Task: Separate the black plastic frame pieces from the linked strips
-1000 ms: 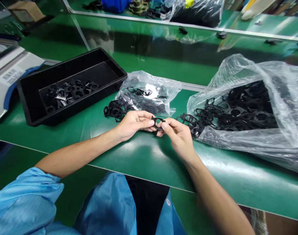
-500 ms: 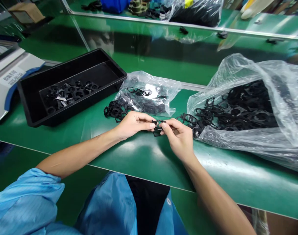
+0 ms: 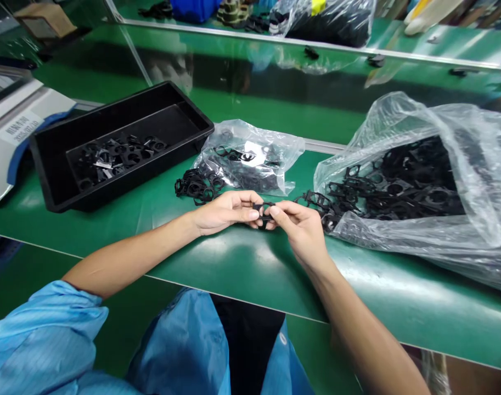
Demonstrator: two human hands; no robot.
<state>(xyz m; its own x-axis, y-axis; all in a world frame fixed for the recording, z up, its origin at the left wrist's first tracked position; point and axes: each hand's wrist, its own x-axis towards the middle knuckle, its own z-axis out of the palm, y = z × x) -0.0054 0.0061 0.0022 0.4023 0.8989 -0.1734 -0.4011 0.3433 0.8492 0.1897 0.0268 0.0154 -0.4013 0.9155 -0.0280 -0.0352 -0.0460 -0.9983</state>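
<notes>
Head view: left grip (image 3: 226, 213) and right grip (image 3: 303, 226) pinch opposite sides of a black part (image 3: 265, 217).

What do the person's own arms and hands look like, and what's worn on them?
The left hand and right hand are bare: no gloves, rings or watch visible. The left sleeve is light blue, loose and bunched near the elbow; the right forearm is bare, its sleeve out of view. No markings show on either arm.
</notes>
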